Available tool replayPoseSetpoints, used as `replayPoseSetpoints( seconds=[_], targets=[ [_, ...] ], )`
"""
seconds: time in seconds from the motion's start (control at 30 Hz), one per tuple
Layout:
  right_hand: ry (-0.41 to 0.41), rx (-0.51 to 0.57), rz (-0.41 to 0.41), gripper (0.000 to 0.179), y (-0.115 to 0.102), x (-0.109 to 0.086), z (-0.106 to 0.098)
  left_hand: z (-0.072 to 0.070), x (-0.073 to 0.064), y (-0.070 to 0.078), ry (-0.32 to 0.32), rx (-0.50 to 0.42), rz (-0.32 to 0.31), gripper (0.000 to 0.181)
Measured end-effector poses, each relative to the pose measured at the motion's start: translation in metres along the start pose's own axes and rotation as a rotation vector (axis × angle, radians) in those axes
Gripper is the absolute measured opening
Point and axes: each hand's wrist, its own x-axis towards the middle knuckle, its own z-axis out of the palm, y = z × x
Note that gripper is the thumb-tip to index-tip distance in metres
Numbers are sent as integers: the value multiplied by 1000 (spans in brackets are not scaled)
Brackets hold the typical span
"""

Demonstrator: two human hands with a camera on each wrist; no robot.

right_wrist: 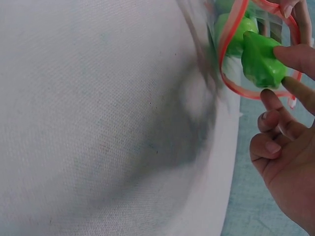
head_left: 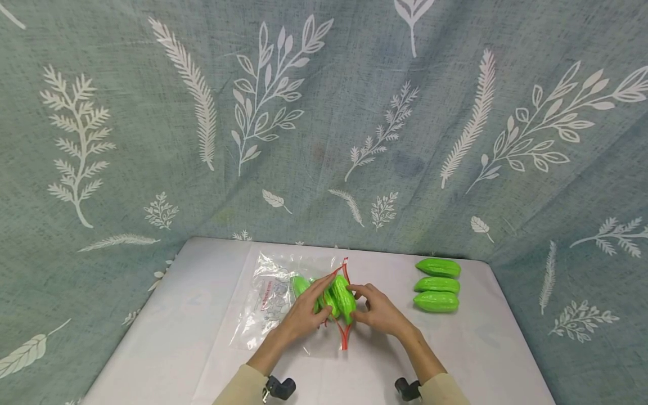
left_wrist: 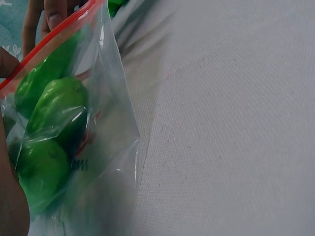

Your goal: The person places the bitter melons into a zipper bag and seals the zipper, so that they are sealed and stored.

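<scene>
A clear zip bag (head_left: 248, 329) with a red seal lies on the table, its mouth spread toward the right. Several bumpy green bitter melons, one of them a front bitter melon (head_left: 343, 298), show in and at it. My left hand (head_left: 305, 310) grips the bag at its red-edged mouth. From the other side my right hand (head_left: 381, 310) holds the front bitter melon between thumb and fingers, at the opening. In the left wrist view, bitter melons (left_wrist: 58, 105) show through the plastic. The right wrist view has the red seal (right_wrist: 224, 54) looping around the held melon.
Three more bitter melons (head_left: 436, 302) lie in a column at the right of the white table (head_left: 481, 349). A blue-green leaf-patterned cloth (head_left: 324, 112) hangs behind and along both sides of the table. Both wrists carry small black cameras (head_left: 280, 388).
</scene>
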Motion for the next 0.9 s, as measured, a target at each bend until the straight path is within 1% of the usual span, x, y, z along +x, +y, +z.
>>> replayPoseSetpoints(
  seconds=[0.1,0.47,0.7,0.8,0.9],
  targets=[
    [0,-9,1,65,0,1,0,0,0,1,6,-1,1,81],
    [1,-7,3,66,-3,2,0,1,0,5,-3,12,-25,82],
    [-4,-8,7,65,-3,3,0,-1,1,6,-24,4,-42,81],
    [-9,-12,11,64,-3,4,-1,-1,1,6,-30,1,-42,80],
    [-10,-18,10,64,-3,4,0,-1,2,6,-22,6,-23,80]
  ],
)
